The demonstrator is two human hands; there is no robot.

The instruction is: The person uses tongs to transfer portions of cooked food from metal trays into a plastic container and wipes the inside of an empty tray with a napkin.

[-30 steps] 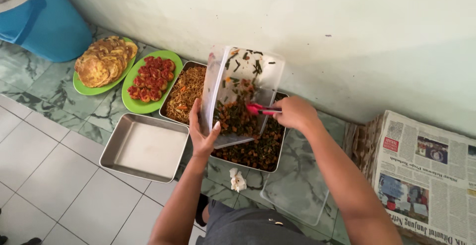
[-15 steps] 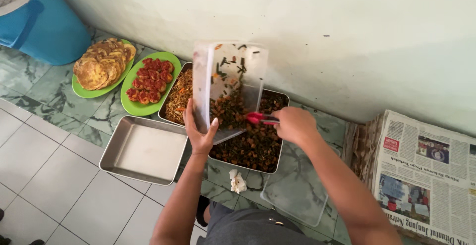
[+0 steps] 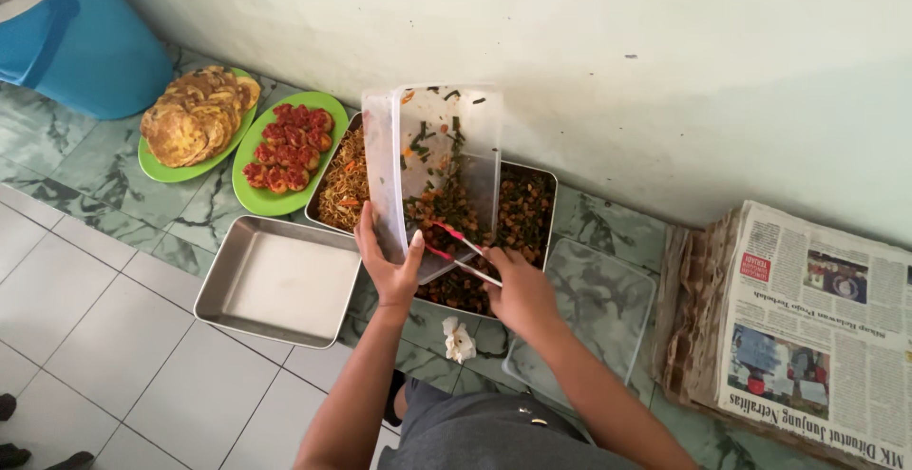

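Both hands [image 3: 389,266] closed: container [image 3: 432,171], tongs [image 3: 456,251].

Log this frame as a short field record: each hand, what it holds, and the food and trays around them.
left hand: grips the tilted clear plastic container, open side toward the person
right hand: holds red tongs reaching into the container
below container: metal tray of dark chopped food
beside it: noodles
green plates: red pieces; fritters
empty metal tray: on the tiled floor
far right: newspaper stack
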